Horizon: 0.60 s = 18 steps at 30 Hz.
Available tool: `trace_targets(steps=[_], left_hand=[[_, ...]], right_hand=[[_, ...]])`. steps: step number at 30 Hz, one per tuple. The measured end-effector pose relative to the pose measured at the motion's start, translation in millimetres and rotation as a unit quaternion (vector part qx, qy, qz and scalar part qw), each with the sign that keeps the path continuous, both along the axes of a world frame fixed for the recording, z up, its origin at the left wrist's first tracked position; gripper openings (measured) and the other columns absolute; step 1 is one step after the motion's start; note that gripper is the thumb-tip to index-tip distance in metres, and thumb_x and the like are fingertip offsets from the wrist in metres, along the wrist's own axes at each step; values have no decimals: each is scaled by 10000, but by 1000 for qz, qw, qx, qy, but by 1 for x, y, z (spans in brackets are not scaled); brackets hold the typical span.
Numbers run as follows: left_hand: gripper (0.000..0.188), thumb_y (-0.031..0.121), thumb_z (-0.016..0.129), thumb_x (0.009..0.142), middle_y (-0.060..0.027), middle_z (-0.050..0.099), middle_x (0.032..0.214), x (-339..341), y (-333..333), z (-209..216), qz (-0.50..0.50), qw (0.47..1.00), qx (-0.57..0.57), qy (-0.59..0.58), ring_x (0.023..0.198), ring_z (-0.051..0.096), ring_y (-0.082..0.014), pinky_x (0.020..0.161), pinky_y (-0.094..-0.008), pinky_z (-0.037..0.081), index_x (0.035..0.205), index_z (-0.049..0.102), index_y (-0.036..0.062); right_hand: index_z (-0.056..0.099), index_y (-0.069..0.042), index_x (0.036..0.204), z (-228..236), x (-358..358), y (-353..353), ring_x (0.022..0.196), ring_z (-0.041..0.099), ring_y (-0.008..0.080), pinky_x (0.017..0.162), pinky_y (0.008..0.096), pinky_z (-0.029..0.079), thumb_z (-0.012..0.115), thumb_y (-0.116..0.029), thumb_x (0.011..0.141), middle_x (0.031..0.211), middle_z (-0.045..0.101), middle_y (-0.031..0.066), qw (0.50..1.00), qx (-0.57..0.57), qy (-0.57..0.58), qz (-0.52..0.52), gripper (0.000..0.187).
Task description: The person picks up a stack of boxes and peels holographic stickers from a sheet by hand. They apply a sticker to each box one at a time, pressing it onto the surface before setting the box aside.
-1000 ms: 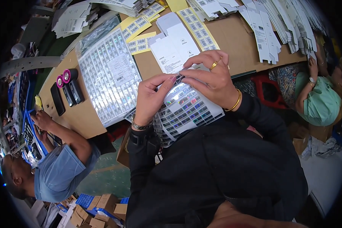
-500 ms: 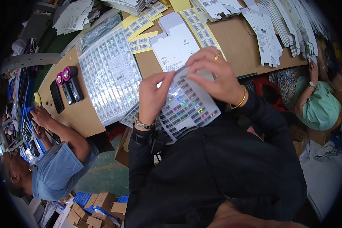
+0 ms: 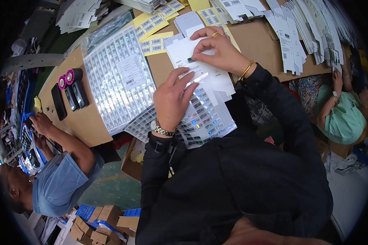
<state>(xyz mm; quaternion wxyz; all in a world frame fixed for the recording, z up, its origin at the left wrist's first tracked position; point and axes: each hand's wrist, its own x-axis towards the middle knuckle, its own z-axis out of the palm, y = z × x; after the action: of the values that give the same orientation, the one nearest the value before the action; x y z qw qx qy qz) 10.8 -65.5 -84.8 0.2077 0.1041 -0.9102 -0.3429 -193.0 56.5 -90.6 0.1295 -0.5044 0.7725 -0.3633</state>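
Observation:
My right hand [image 3: 221, 51] pinches a small dark sticker [image 3: 191, 59] at the surface of a flat white carton [image 3: 223, 75] with printing and side flaps. Just below and to the left, my left hand [image 3: 171, 98] has its thumb and fingers apart, over the upper edge of a sheet of shiny holographic stickers [image 3: 204, 116]. That sheet overlaps the carton's near end and hangs toward my lap; part of it is hidden under my left hand and wrist. On the table to the left lies a large plastic-wrapped pack of similar stickers [image 3: 110, 81].
Yellow barcode label sheets [image 3: 153, 26] lie beyond the carton. Stacked flat white cartons [image 3: 288, 41] fill the far right. A black phone [image 3: 59, 102] and pink-rimmed dark devices [image 3: 75, 92] sit at left. A co-worker in blue [image 3: 65, 179] is left, another in green [image 3: 339, 116] right.
My right hand has moved up and away from the sticker sheet to the carton, with a small sticker in its fingertips. My left hand's fingers have spread, and the sheet has dropped lower.

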Motion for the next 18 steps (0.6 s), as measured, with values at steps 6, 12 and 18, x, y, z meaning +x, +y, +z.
trace_targets(steps=[6,12,18], left_hand=[[222,180,814,871,-7,717,1182,0,-1,-3,3,1000,5,7,713,707,-251,648,-362,548,1068,782,82],[218,178,814,872,-9,716,1179,-1,-2,-3,1,1000,9,8,718,707,-253,651,-362,548,1066,782,84],[213,178,814,872,-8,716,1173,-1,-2,-4,1,1000,11,14,714,705,-254,651,-364,546,1059,781,82]], right_hand=[[801,-165,861,1,0,-2,1384,384,231,1180,436,242,832,-230,854,1346,620,-60,1000,28,2,-5,73],[807,-180,847,0,-1,-3,1403,363,225,1179,453,220,838,-257,849,1343,615,-70,999,38,5,-5,83],[813,-181,845,2,-1,-5,1420,342,223,1172,471,209,839,-273,847,1346,607,-76,998,56,5,1,95]])
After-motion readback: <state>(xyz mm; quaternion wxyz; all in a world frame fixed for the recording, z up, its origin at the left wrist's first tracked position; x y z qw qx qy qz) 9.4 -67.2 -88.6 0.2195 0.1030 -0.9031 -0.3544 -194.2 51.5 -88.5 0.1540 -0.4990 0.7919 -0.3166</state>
